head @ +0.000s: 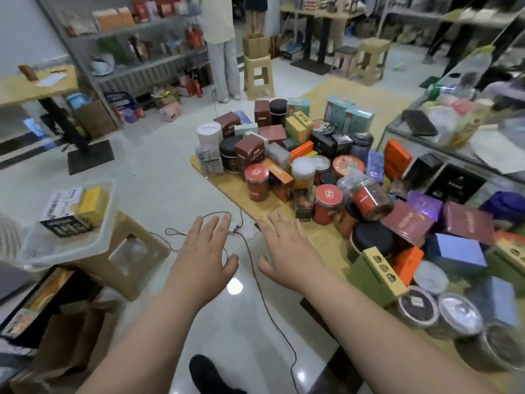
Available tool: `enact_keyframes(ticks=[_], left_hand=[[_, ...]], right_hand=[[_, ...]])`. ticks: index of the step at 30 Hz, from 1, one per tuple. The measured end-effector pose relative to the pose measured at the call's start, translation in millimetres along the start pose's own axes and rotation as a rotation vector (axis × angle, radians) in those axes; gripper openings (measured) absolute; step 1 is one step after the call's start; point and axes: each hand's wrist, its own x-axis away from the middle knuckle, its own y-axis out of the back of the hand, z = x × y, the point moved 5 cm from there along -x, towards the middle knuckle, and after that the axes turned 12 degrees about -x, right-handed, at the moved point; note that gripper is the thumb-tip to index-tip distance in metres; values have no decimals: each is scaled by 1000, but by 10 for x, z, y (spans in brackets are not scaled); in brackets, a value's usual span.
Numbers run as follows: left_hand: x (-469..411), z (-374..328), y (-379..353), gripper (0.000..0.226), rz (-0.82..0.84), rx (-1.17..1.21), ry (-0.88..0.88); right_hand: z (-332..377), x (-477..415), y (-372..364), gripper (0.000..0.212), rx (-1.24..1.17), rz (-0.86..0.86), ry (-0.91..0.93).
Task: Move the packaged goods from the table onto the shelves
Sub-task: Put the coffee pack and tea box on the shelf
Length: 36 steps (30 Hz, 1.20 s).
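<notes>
1. The left hand (203, 251) is spread wide, palm down, with the fingers straight and a little apart. It holds nothing and hangs over the pale tiled floor.
2. The right hand (284, 250) is just as wide open, palm down, with its thumb pointing across at the left hand. It too is empty.
3. The right hand's fingertips (272, 220) reach over the near edge of the wooden table (235, 184). Whether they touch the wood cannot be told.
4. The packaged goods (312, 155) stand in a dense pile on the table, ahead of the right hand and to its right. They are boxes, jars and round tins, crowded against one another. Neither hand touches any of them.
5. Just ahead of the right fingertips stand a small dark box (302, 204) and a red-lidded jar (326, 204). A 2nd red-lidded jar (257, 182) stands further ahead, near the table's edge.
6. To the right of the right wrist sit a black-lidded round tin (372, 240) and a green box (375, 275).
7. The shelves (136, 55) stand far ahead of the left hand, across the floor, with boxes on several levels.
8. To the left of the left hand, a clear plastic basket (42, 248) rests on a tan stool (127, 268) and holds 2 boxes.
9. A thin black cable (255, 280) lies on the floor, running between the 2 hands and back towards the person.
</notes>
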Motion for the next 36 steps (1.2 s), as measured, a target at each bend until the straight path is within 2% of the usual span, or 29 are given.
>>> enact_keyframes(ticks=[8,18,23,27,32,36], left_hand=[[-908,736,-264,78,121,60,-22],[-2047,1893,-499,77,157,81,-112],[-2511,2102,-790,78,236,67,-146],[-2910,2197,-923,76,259,51,-123],[-3408,2271,-1149,81,338,37,-77],[-3884,2336,-1297,80,350,20,-8]], right_hand=[[30,-992,-49,76,92,22,-109],[124,-2247,-205,74,138,65,-249],[27,-2618,-347,76,174,135,-254],[-222,-3014,-257,72,202,110,-236],[-684,-3588,-59,92,253,124,-212],[-1064,-4086,103,87,299,188,-159]])
